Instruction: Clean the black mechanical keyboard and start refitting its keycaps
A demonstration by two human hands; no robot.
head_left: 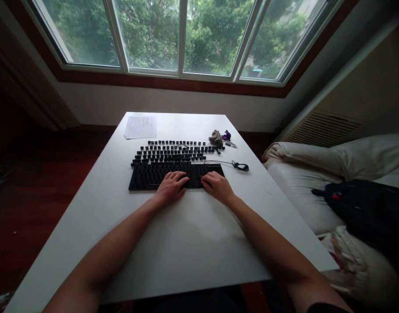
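A black keyboard (pixel 145 177) lies on the white table, its keycaps off over at least part of it. My left hand (pixel 171 186) rests over the middle of its front edge, fingers stretched forward and thumb apart. On the keyboard's right part sits my right hand (pixel 218 186), fingers bent loosely over it with nothing visible in them. Just behind the keyboard, loose black keycaps (pixel 168 152) stand in several rows. A black cable (pixel 240 166) runs from behind the keyboard to a coil on the right.
On the white table (pixel 183 243), a paper sheet (pixel 141 127) lies at the back left. A grey cloth (pixel 215 138), a purple item (pixel 226 135) and small slim tools (pixel 231 144) lie at the back right. A sofa (pixel 304 191) holding a black bag (pixel 365 208) stands right.
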